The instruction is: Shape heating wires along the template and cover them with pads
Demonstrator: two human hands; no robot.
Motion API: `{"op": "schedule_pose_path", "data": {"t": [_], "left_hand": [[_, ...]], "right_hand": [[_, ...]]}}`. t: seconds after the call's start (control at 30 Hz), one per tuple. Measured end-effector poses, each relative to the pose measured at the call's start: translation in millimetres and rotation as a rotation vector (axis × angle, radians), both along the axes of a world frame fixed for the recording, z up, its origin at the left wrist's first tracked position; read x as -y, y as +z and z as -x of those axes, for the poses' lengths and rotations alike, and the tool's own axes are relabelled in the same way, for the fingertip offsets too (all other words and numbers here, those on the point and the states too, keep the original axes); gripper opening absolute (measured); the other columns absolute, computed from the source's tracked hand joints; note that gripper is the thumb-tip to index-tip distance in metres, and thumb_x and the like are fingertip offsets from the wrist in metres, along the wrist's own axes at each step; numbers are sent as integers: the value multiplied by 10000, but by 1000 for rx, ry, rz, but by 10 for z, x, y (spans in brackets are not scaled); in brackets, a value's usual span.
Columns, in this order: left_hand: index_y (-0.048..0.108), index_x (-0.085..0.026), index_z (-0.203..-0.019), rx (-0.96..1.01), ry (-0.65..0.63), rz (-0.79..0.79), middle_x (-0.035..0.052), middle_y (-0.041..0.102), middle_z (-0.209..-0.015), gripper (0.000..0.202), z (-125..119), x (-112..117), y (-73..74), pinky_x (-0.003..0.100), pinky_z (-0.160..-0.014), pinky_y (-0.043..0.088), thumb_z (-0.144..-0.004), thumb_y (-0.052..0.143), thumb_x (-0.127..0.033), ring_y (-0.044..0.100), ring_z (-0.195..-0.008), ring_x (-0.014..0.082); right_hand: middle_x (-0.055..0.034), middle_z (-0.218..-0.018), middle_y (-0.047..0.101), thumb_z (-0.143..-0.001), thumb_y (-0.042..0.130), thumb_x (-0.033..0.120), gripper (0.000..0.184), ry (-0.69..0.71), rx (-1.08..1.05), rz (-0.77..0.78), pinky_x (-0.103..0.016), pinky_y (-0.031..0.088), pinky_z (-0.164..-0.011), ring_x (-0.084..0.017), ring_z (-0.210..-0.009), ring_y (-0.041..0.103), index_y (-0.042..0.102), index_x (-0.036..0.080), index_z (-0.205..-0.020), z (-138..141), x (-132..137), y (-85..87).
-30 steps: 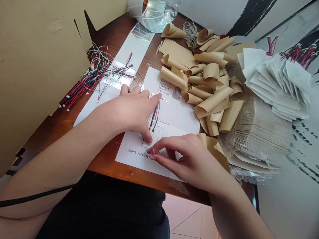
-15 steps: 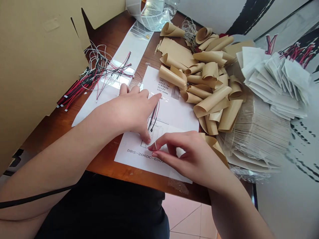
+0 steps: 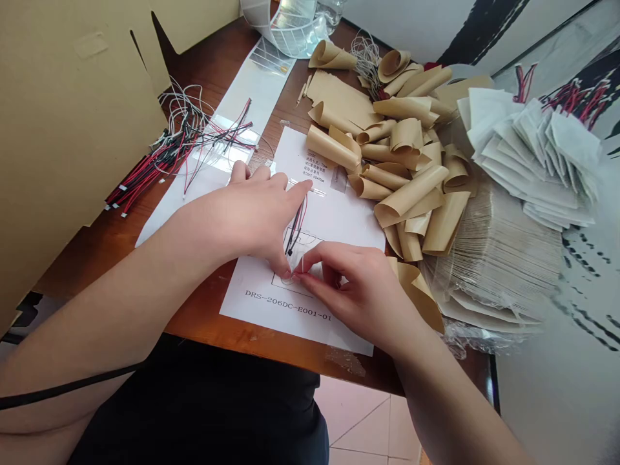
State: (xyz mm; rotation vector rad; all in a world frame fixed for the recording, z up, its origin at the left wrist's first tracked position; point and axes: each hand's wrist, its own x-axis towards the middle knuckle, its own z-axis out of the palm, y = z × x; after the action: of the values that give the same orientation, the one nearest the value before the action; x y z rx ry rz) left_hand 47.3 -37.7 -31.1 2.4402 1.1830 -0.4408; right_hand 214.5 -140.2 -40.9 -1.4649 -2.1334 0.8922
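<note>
My left hand (image 3: 252, 216) lies flat on a white printed sheet (image 3: 339, 223), fingers stretched out, its thumb and forefinger pressing down a short red and black wire lead (image 3: 296, 229). My right hand (image 3: 361, 294) is beside it, thumb and forefinger pinched on a small clear film piece (image 3: 303, 263) at the lead's lower end, inside a rectangle drawn on the sheet. The sheet reads DRS-206DC-E001-01 near its front edge.
A bundle of red, black and white wire leads (image 3: 165, 155) lies at the left by a cardboard wall (image 3: 62, 110). Curled brown paper strips (image 3: 402, 168) pile at the right, with stacked sheets (image 3: 504, 258) and white pads (image 3: 527, 155) beyond. A label roll (image 3: 290, 26) stands at the back.
My right hand has slid up and left along the sheet until its pinched fingertips meet the lead's end beside my left thumb. My left hand has stayed in place.
</note>
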Motion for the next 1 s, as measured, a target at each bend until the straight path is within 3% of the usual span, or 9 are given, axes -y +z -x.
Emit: {"op": "schedule_pose_path", "data": {"t": [0.33, 0.43, 0.77, 1.0], "left_hand": [[237, -262, -1618, -22, -21, 10, 154, 522, -1471, 1305, -8, -3, 87, 594, -1166, 262, -525, 775, -727, 332, -1425, 510], [226, -291, -1621, -42, -6, 25, 142, 517, -1483, 1279, -8, -6, 100, 604, -1151, 277, -541, 763, -718, 317, -1430, 516], [189, -299, -1635, 17, -18, 38, 163, 486, -1494, 1354, 68, -67, -27, 649, -1120, 284, -500, 709, -823, 289, -1424, 529], [252, -332, -1610, -19, 20, 78, 140, 503, -1456, 1287, 60, -62, 63, 608, -1080, 336, -510, 730, -802, 336, -1375, 541]], "right_hand": [[35, -670, 654, -875, 662, 146, 92, -52, -20, -31, -204, 406, -541, -77, -519, 499, 660, 198, -798, 2, -15, -21], [33, -679, 663, -864, 667, 129, 100, -69, -22, -35, -203, 408, -544, -81, -533, 516, 657, 196, -790, 1, -19, -27], [52, -643, 645, -840, 703, 96, 119, -99, -49, -36, -191, 406, -530, -69, -523, 496, 669, 187, -772, -3, -36, -49], [63, -625, 652, -835, 736, 96, 138, -81, -47, -31, -188, 385, -518, -57, -507, 484, 678, 188, -750, -2, -47, -60]]}}
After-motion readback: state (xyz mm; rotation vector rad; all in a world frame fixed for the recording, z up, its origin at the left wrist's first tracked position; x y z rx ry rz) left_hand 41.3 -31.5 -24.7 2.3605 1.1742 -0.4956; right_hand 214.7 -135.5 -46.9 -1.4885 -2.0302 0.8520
